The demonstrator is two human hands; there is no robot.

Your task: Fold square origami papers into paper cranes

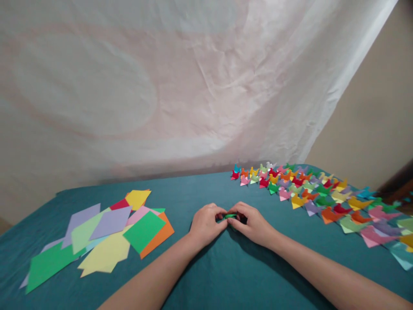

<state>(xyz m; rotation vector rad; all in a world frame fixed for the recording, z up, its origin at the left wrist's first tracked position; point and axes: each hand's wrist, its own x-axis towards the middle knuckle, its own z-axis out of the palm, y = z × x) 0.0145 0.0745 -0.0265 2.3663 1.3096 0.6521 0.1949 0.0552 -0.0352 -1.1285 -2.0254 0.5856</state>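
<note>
A small piece of folded green paper [230, 216] sits between my two hands at the middle of the table, mostly covered by fingers. My left hand [208, 221] pinches its left side with thumb and forefinger. On the other side, my right hand [253, 222] grips it the same way, fingers curled. The fingertips of both hands nearly meet over the paper. Its exact folded shape cannot be made out.
Loose coloured paper sheets [144, 231] lie overlapping on the left of the teal-covered table [206, 280]. Rows of small folded paper birds [299, 201] stand along the right side. Behind the table hangs a pale curtain [180, 86].
</note>
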